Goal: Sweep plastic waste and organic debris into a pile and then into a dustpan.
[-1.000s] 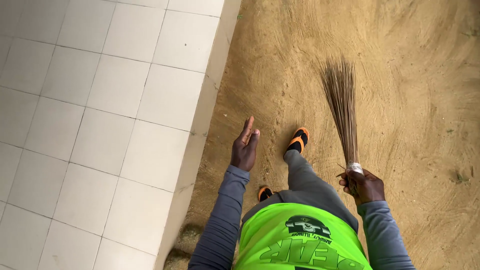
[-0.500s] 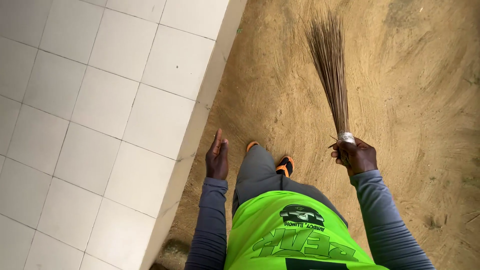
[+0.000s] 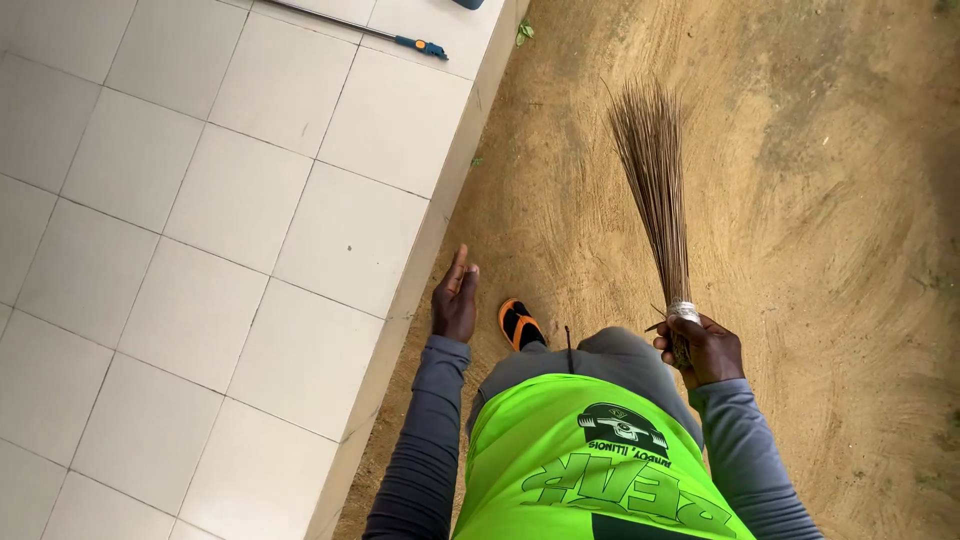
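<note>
My right hand [image 3: 702, 348] grips the bound end of a bundle broom [image 3: 655, 190] made of thin brown sticks, its fanned tips pointing away from me above the sandy ground [image 3: 800, 200]. My left hand [image 3: 455, 298] hangs empty with fingers straight and together, close to the edge of the raised white tiled floor [image 3: 230, 230]. One foot in an orange and black sandal [image 3: 520, 324] is on the sand between my hands. I wear a bright green shirt over grey long sleeves.
A long thin tool with a blue and orange tip [image 3: 405, 42] lies on the tiles at the top. The tiled platform's concrete edge [image 3: 440, 230] runs diagonally beside me. A small green leaf [image 3: 523, 32] lies on the sand.
I have stepped forward along the platform edge; the long tool on the tiles has come into view. The broom stays lifted in my right hand, and my left hand swung slightly.
</note>
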